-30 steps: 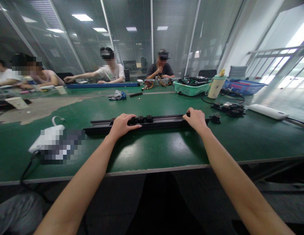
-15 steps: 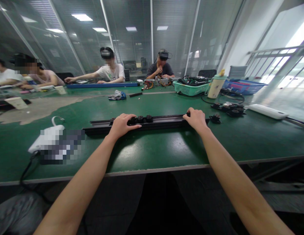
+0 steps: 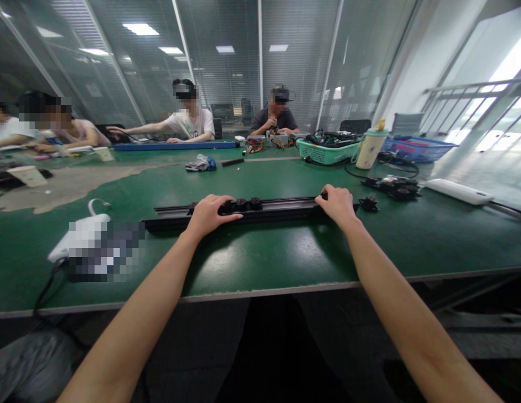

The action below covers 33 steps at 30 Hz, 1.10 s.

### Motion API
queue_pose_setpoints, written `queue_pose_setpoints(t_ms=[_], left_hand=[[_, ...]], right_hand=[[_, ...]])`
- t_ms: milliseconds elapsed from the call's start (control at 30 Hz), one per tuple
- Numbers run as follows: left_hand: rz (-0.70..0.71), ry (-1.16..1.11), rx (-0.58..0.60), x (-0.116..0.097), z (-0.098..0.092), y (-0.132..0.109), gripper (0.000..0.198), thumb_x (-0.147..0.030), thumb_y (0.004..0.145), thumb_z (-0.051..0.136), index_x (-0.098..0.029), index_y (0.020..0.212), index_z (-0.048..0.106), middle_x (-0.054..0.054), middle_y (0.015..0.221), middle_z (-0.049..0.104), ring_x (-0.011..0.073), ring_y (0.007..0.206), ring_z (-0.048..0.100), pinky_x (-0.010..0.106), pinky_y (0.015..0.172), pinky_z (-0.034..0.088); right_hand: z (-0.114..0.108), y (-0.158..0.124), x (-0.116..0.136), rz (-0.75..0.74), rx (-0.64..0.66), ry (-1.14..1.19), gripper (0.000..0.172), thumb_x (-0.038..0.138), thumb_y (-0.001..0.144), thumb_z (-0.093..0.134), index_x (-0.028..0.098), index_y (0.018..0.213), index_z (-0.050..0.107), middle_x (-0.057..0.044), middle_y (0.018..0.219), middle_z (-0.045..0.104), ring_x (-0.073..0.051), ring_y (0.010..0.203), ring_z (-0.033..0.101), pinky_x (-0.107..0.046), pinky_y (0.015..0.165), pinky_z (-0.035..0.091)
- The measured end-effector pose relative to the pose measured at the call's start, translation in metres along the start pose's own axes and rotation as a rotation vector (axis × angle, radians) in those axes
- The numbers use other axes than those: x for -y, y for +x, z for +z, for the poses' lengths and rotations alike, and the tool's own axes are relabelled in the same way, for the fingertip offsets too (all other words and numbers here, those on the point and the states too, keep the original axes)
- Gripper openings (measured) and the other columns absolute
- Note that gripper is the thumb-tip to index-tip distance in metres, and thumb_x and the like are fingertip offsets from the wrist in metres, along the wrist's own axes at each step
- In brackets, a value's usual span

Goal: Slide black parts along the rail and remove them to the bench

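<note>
A long black channel-shaped rail (image 3: 281, 212) lies crosswise on the green table in front of me. Several round black modules (image 3: 255, 203) sit in its groove, left of the middle. My left hand (image 3: 210, 215) is closed around the rail beside these modules, thumb along the near side and fingers over the top, partly covering them. At the rail's right end, my right hand (image 3: 336, 204) pinches a small black module (image 3: 324, 196) at the groove. Most of that module is hidden by the fingers.
Loose black modules (image 3: 397, 187) lie to the right, near a white power strip (image 3: 457, 191). Behind are a green basket (image 3: 328, 152) with cables and a cream tumbler (image 3: 370, 150). A white adapter (image 3: 82, 235) lies left. Several people sit across the table (image 3: 269, 268).
My right hand has shifted very slightly to the right with the small module. My left hand and the rail hold still. Across the table, one person's outstretched hand has moved a little.
</note>
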<state>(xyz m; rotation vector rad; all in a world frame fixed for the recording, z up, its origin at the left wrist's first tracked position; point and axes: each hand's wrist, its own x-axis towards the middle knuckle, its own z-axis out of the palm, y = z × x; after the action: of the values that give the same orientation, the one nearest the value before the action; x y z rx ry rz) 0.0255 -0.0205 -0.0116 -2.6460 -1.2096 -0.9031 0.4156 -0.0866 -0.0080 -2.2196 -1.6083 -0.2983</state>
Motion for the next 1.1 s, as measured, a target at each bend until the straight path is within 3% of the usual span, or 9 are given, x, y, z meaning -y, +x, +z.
queue_pose_setpoints(t_ms=[1100], left_hand=[[-0.001, 0.01, -0.003, -0.002, -0.001, 0.0, 0.067, -0.076, 0.083, 0.063, -0.021, 0.121, 0.07, 0.013, 0.113, 0.072, 0.0313, 0.107, 0.063, 0.044, 0.097, 0.05]], right_hand=[[-0.002, 0.004, -0.014, 0.139, 0.007, -0.007, 0.039, 0.04, 0.093, 0.052, 0.017, 0.118, 0.07, -0.018, 0.116, 0.072, -0.034, 0.111, 0.06, -0.04, 0.09, 0.043]])
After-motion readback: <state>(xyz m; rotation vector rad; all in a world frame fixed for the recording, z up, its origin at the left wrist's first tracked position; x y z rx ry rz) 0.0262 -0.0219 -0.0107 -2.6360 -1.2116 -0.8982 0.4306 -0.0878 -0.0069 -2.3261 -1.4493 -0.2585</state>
